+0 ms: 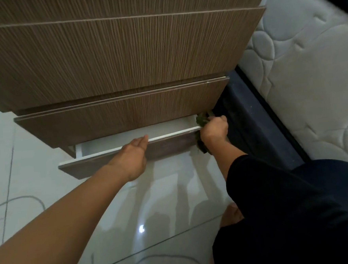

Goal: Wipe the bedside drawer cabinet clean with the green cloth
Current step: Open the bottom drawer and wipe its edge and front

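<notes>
The brown wood-grain drawer cabinet [122, 57] fills the top of the view. Its bottom drawer [170, 147] is pulled out a little and shows a white inside. My left hand [132, 155] rests on the drawer's front top edge with fingers straight. My right hand [214, 132] grips the dark green cloth [201, 120] at the drawer's right end, against the front panel's corner. Part of the cloth hangs below that hand.
A white quilted mattress [309, 81] on a dark bed base [257, 130] stands close on the right. Glossy white floor tiles [153, 205] lie below, with a thin cable [25, 197] at the left. My dark-clothed knee [297, 205] fills the lower right.
</notes>
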